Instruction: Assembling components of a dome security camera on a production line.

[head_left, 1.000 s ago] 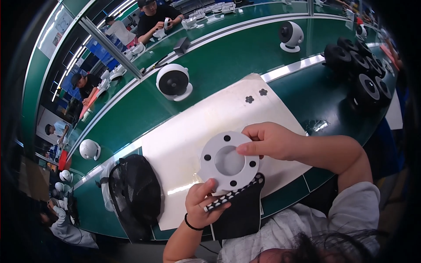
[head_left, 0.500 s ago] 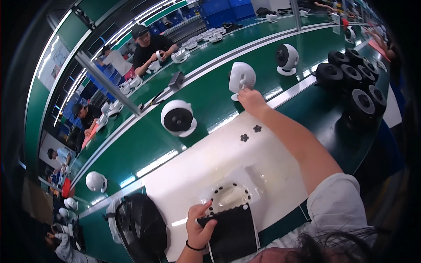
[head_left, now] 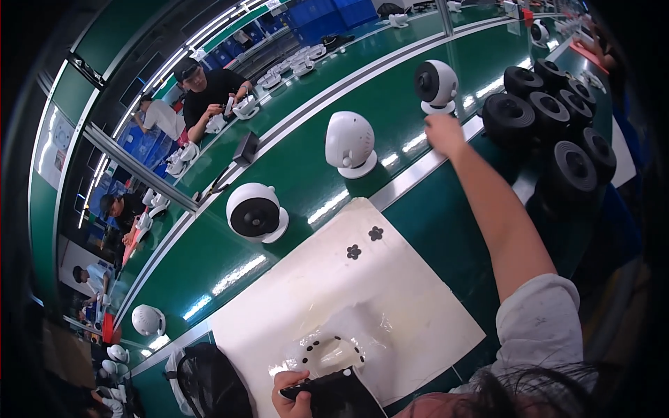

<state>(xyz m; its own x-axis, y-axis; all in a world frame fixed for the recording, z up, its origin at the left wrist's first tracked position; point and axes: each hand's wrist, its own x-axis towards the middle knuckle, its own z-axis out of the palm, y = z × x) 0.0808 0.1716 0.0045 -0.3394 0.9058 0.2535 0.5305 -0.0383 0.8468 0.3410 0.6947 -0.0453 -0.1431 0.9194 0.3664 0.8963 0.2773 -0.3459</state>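
My right hand [head_left: 444, 134] reaches out to the far right, fingers curled in, just below the base of a white round camera-like device [head_left: 437, 85] with a black front. Whether it touches the device or holds anything small, I cannot make out. At the lower middle, my left hand [head_left: 289, 394] grips a black sheet [head_left: 338, 397] by its edge, thumb on top. Beyond it lies a crumpled clear film [head_left: 369, 334] with small black dots [head_left: 316, 343]. A second white device [head_left: 350, 143] stands left of my right hand, and a third [head_left: 254, 211] further left.
A white board [head_left: 418, 292] under the film bears two black flower-shaped pieces [head_left: 355, 251]. Black round speaker-like parts [head_left: 509, 120] cluster at right. A black bag [head_left: 212, 383] sits lower left. Another white device [head_left: 148, 320] stands on the green belt [head_left: 300, 188]. Co-workers [head_left: 209, 90] sit across.
My right hand has let go of the middle white device and moved right to the one beyond. That middle device now sits turned differently. The view has shifted, and my left hand appears lower.
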